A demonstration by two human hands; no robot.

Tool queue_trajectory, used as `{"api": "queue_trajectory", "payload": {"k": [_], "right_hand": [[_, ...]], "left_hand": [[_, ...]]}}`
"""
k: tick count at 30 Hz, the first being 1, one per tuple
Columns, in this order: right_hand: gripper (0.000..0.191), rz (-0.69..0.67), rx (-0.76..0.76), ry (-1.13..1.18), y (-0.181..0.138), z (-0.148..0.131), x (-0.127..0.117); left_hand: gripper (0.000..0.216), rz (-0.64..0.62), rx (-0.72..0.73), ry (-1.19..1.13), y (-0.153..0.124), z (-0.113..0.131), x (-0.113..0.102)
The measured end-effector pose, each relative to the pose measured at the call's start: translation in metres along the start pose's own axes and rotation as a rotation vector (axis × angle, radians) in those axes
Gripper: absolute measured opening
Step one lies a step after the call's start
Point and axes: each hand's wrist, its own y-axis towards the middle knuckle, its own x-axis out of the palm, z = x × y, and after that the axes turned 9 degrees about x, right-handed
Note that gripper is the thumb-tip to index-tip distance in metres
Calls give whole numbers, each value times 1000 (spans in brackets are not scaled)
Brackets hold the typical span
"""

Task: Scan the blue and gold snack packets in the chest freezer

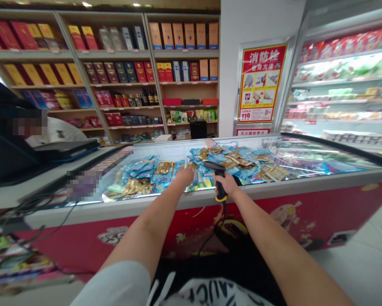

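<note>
My right hand (229,185) is wrapped round the handle of a black barcode scanner (216,168) with a yellow ring at its base; its cable hangs down in front of the freezer. My left hand (185,176) is closed at the near edge of the freezer, with a small gold packet (192,166) at its fingertips. Most of its fingers are hidden behind the back of the hand. Many blue packets (142,166) and gold packets (275,172) lie in loose heaps around both hands, on the freezer's glass top.
A long red chest freezer (184,229) with a pale rim stands right before me. At the left, a counter (6,196) carries dark equipment and tangled cables, with a person in a white top (61,131) behind it. Shelves of boxes (186,54) and a lit refrigerated display (343,91) stand beyond.
</note>
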Motion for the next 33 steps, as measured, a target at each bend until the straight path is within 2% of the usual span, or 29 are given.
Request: {"api": "queue_trajectory", "payload": {"k": [3,5,7,10,13,18,23,29,33], "right_hand": [[20,-6,-6,4,-1,-1,0],[19,-6,3,9,0,-1,0],[18,-3,4,21,1,0,1],[19,-11,2,36,3,2,2],[20,-17,7,28,4,2,2],[21,-26,-9,33,3,1,1],[21,-26,7,28,2,1,0],[22,-31,-1,6,4,2,-1],[22,-30,-6,14,6,4,-1]], "left_hand": [[26,-60,11,197,-13,-7,-15],[26,16,34,204,-20,-15,-19],[27,149,57,124,-24,-23,-18],[44,246,-28,15,-18,-28,-7],[60,247,-115,-73,-10,-24,6],[49,253,-114,-90,-7,-19,13],[52,304,-147,-69,-13,-26,10],[58,150,-218,149,-20,-20,1],[56,168,-249,31,-23,-19,-5]]}}
